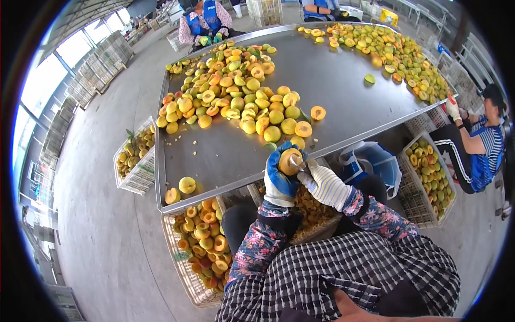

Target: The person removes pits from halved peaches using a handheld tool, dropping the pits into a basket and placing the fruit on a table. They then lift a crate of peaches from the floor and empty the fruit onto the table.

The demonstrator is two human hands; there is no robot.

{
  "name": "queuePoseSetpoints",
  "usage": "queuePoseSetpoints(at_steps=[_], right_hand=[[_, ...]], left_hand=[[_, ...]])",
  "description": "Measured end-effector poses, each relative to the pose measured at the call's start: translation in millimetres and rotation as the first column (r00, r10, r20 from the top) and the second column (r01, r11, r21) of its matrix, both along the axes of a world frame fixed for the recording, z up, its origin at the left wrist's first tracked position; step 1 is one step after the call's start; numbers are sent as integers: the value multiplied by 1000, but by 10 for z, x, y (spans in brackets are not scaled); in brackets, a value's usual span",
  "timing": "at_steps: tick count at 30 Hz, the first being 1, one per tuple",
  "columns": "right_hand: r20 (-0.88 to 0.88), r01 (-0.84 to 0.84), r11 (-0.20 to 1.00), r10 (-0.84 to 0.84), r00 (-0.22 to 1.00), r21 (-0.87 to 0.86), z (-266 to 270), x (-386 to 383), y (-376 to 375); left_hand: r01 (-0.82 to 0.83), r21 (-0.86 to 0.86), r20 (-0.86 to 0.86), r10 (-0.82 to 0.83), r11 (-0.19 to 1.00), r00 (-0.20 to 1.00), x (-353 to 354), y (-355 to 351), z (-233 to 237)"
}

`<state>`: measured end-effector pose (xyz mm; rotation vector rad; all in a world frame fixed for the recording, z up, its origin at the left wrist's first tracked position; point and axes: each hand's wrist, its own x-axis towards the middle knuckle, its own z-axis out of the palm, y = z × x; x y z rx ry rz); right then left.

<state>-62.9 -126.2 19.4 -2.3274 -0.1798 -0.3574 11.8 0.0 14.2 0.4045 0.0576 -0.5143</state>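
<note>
My left hand (283, 174), in a blue-coated white glove, is closed around a halved yellow peach (291, 162) just past the table's near edge. My right hand (326, 185), in a white striped knit glove, grips a small shiny metal pitting tool (298, 161). The tool's end is against the peach's cut face; its handle is hidden in my fingers. Beyond my hands, a heap of whole and halved peaches (241, 91) lies on the metal table (316, 70). Two peach pieces (179, 190) sit at the near left corner.
Below the table edge stand a crate of pitted halves (169, 228), a crate of scraps (327, 228) and a blue-white bucket (382, 163). More crates (140, 181) (424, 214) flank the table. Co-workers (206, 21) (485, 142) sit around it. A bare hand (348, 306) shows at the bottom edge.
</note>
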Motion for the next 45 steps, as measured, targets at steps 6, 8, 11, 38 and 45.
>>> queuePoseSetpoints(at_steps=[6, 8, 11, 38, 45], right_hand=[[-116, -13, 993, 0, 993, -116, -19, 37, 15], [-73, -71, 988, 61, 995, -139, -36, 43, 26], [-203, -149, 972, 111, 973, -182, 23, 69, 2], [-350, -192, 951, 270, 897, 241, -164, 124, 5], [-502, -301, 946, 321, 803, 122, 84, 181, -124]], left_hand=[[-55, 55, 43, 52, 997, 998, 19, -14, -116], [-80, 71, 36, 78, 994, 996, -5, -14, -148], [-87, 121, -86, 98, 989, 991, -10, -15, -57], [-286, 436, 235, 200, 853, 951, 25, 0, -241], [-77, 687, 246, -131, 723, 960, 156, 146, -346]])
